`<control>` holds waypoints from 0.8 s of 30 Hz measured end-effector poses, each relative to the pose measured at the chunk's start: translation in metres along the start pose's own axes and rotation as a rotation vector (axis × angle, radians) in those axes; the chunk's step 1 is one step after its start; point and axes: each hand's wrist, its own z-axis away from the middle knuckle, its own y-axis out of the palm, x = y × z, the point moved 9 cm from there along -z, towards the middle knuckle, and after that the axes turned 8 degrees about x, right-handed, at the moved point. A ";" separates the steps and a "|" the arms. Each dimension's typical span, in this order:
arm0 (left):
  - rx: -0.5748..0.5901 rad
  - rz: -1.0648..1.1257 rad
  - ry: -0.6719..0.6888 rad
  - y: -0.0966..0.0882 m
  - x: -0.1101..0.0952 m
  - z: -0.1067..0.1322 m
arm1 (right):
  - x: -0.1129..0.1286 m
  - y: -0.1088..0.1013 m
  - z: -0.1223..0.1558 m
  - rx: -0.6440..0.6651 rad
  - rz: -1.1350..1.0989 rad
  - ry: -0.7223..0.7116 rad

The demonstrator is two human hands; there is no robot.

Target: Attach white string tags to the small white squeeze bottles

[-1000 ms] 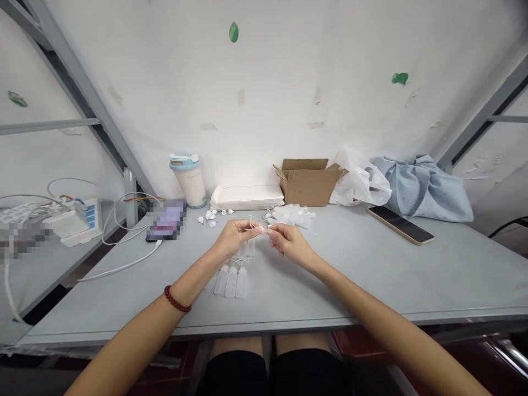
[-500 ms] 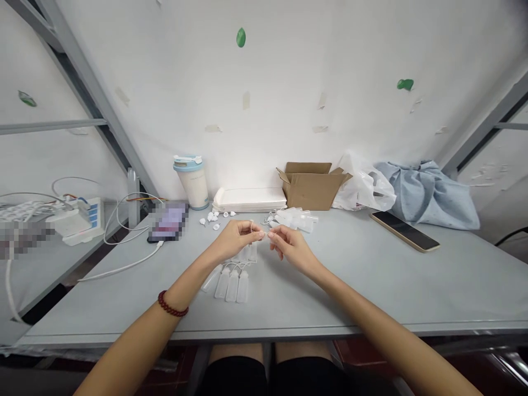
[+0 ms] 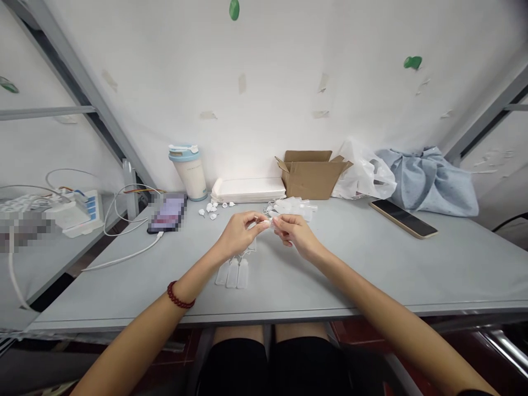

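My left hand point(image 3: 241, 232) pinches a small white piece point(image 3: 268, 223), perhaps a cap, with a thin cord by its fingers. Meeting it at the fingertips, my right hand point(image 3: 297, 233) is closed in a pinch on the same piece; the fingers cover most of it. Below my left hand, several small translucent bottles point(image 3: 232, 274) with white cords lie side by side, partly hidden by the hand. More translucent bottles point(image 3: 292, 206) form a loose pile behind my right hand. Several small white caps point(image 3: 212, 207) are scattered behind my left hand.
Along the wall stand a lidded cup point(image 3: 190, 175), a white stack point(image 3: 249, 190), an open cardboard box point(image 3: 309, 179), a plastic bag point(image 3: 363, 176) and a blue cloth bundle point(image 3: 437, 184). A phone point(image 3: 404, 218) lies right; another phone point(image 3: 168, 212) with a cable lies left.
My fingertips have closed together on the white piece, the hands shifting slightly right. The camera view has tilted down. My left hand covers more of the bottles' cords.
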 end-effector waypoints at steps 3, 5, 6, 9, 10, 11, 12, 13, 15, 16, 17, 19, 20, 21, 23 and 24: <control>-0.012 -0.017 -0.026 -0.012 0.008 -0.004 | 0.002 -0.004 -0.004 -0.021 -0.040 -0.025; -0.096 -0.079 -0.083 -0.037 0.020 -0.006 | 0.008 -0.017 -0.005 -0.119 0.005 -0.085; -0.153 -0.136 -0.122 -0.053 0.027 -0.005 | 0.011 -0.025 -0.004 -0.174 0.022 -0.112; -0.218 -0.484 -0.293 -0.092 0.053 0.000 | 0.020 -0.045 -0.001 -0.303 0.022 -0.162; -0.205 -0.629 -0.370 -0.100 0.063 0.003 | 0.022 -0.050 0.000 -0.326 0.014 -0.171; -0.183 -0.757 -0.426 -0.105 0.071 0.005 | 0.023 -0.053 0.001 -0.338 0.009 -0.174; -0.160 -0.858 -0.486 -0.108 0.080 0.008 | 0.024 -0.055 0.001 -0.338 0.010 -0.171; -0.128 -0.920 -0.525 -0.107 0.088 0.010 | 0.024 -0.055 0.000 -0.329 0.020 -0.166; -0.063 -0.965 -0.554 -0.100 0.100 0.011 | 0.023 -0.056 -0.002 -0.314 0.077 -0.173; -0.040 -0.961 -0.555 -0.095 0.104 0.010 | 0.023 -0.058 -0.003 -0.320 0.123 -0.190; -0.028 -0.951 -0.553 -0.091 0.107 0.009 | 0.024 -0.062 -0.004 -0.342 0.178 -0.218; -0.027 -0.923 -0.552 -0.086 0.110 0.006 | 0.026 -0.072 -0.006 -0.423 0.304 -0.285; -0.028 -0.908 -0.552 -0.085 0.111 0.005 | 0.027 -0.078 -0.007 -0.467 0.360 -0.312; -0.030 -0.892 -0.549 -0.084 0.111 0.003 | 0.026 -0.085 -0.007 -0.520 0.401 -0.328; -0.031 -0.855 -0.540 -0.084 0.111 0.000 | 0.026 -0.096 -0.010 -0.602 0.472 -0.346; -0.033 -0.836 -0.534 -0.085 0.111 -0.001 | 0.026 -0.099 -0.013 -0.618 0.506 -0.351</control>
